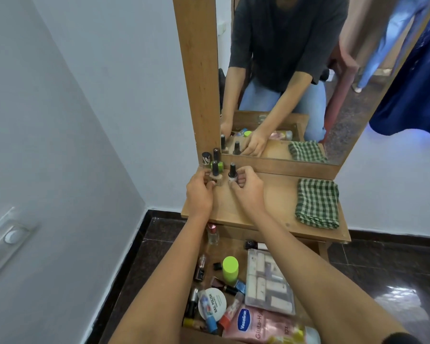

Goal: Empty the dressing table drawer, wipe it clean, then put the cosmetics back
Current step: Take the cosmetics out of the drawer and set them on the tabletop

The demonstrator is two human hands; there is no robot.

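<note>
Fingers of the left hand (200,192) are pinching a beige nail polish bottle (215,176) while those of the right hand (246,187) are closing round a pale nail polish bottle (232,174), both standing on the dressing table top (266,202) just beside a small cluster of bottles (212,158) at the mirror's foot. Emptying appears to be the step in hand, since the open drawer (233,247) below is still holding many cosmetics (230,268) and the checked cloth (317,203) is lying folded to the right. Next, both hands will likely be releasing and reaching down for more items.
</note>
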